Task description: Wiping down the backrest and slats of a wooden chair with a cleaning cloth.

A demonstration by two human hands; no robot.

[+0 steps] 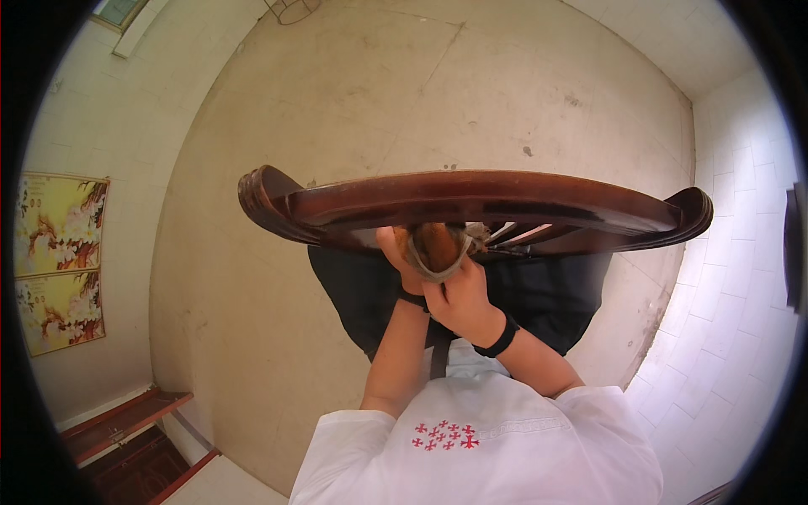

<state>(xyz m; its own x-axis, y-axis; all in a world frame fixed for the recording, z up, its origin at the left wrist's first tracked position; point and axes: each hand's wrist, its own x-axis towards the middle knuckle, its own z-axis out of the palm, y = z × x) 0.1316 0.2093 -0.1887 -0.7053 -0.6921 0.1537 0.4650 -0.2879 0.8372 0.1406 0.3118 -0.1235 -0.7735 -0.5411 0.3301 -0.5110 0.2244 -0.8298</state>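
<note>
A dark, glossy curved wooden rail (480, 196) with scrolled ends and slats below it, perhaps a chair back, spans the middle of the view. Just under its centre, my two hands hold a small reddish-brown item with a grey-brown fabric-like rim (435, 273); what it is, I cannot tell. My left hand (403, 268) grips its left side, fingers partly hidden behind it. On the near right side of the rim, my right hand (464, 300) pinches the edge between thumb and fingers. A frayed greyish tuft (478, 235) shows beside it, against the slats.
Behind the rail lies a beige floor (391, 107). White brick-patterned walls (726, 240) stand at the right. Two floral panels (60, 265) hang on the left wall. Dark red wooden furniture or a door frame (126, 420) is at lower left, and a thin metal rack (293, 9) at the top.
</note>
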